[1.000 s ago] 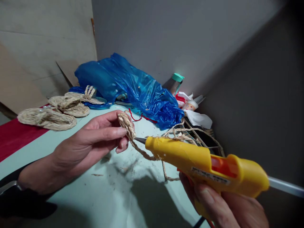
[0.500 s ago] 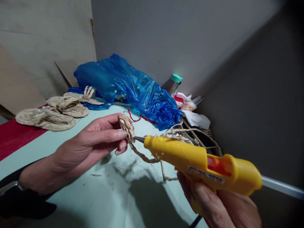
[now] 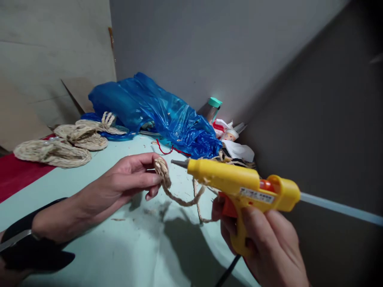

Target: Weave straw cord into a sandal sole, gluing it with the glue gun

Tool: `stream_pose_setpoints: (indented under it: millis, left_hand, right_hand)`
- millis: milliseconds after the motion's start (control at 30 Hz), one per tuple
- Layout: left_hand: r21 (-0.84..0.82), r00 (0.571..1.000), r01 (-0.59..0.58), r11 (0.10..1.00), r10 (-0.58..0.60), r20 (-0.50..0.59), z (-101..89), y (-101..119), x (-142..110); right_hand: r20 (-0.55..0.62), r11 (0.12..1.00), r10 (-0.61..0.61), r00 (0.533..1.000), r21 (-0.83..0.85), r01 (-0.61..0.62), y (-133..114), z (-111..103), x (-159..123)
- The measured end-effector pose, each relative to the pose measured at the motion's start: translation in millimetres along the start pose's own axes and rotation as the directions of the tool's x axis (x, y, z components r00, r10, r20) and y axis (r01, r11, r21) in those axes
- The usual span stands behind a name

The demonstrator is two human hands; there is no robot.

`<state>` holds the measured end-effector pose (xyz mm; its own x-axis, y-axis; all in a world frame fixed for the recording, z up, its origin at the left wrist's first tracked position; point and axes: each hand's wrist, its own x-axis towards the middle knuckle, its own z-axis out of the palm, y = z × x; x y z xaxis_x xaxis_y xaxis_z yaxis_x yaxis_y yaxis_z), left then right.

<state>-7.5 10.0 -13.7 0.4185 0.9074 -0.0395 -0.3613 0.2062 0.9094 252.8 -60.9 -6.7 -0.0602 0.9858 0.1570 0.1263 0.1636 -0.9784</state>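
Observation:
My left hand [image 3: 125,181] pinches a small coil of braided straw cord [image 3: 162,172] above the pale green table [image 3: 98,247]. The cord's loose tail [image 3: 187,199] hangs down and trails to the right. My right hand [image 3: 263,243] grips the handle of a yellow glue gun [image 3: 239,184]. Its metal nozzle [image 3: 178,163] points left, a short gap from the coil and slightly above it. A glue stick [image 3: 338,207] juts out behind the gun.
Several woven straw pieces [image 3: 56,145] lie at the back left, partly on a red cloth [image 3: 18,175]. A crumpled blue plastic bag [image 3: 155,113] sits against the wall. Beside it stand a teal-capped bottle [image 3: 212,108], paper scraps and a tangle of straw cord [image 3: 236,159].
The glue gun's nozzle has drawn back from the coil to the right and risen a little. My right hand now shows more of the handle. My left hand has kept its pinch.

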Motion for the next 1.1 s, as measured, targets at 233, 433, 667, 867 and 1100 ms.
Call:
stream_pose_setpoints:
  millis: [233,433,667,867,1100]
  left_hand:
    - [-0.166,0.951,-0.179,0.970,0.128,-0.280,-16.8,9.6,16.7]
    - [-0.258,0.911,-0.305,0.917,0.201,-0.360,-26.1,26.2,15.5]
    - [-0.330,0.947,-0.279,0.902,0.201,-0.251,-23.2,39.5,1.0]
    - [-0.367,0.966,-0.232,0.901,0.167,-0.200,-20.9,36.4,-1.2]
    - [-0.381,0.980,-0.184,0.906,0.138,-0.146,-11.5,33.4,-1.0]
  right_hand:
    - [0.031,0.883,0.009,0.999,0.470,-0.023,-27.9,22.7,5.9]
    - [0.306,0.863,0.331,0.893,0.283,-0.417,4.1,42.1,-18.9]
    - [0.463,0.820,0.485,0.742,0.055,-0.570,24.6,67.1,-17.1]
    - [0.467,0.803,0.583,0.665,-0.206,-0.560,17.1,70.8,-5.1]
    - [0.169,0.747,0.261,0.951,-0.659,-0.088,3.9,50.7,-16.6]
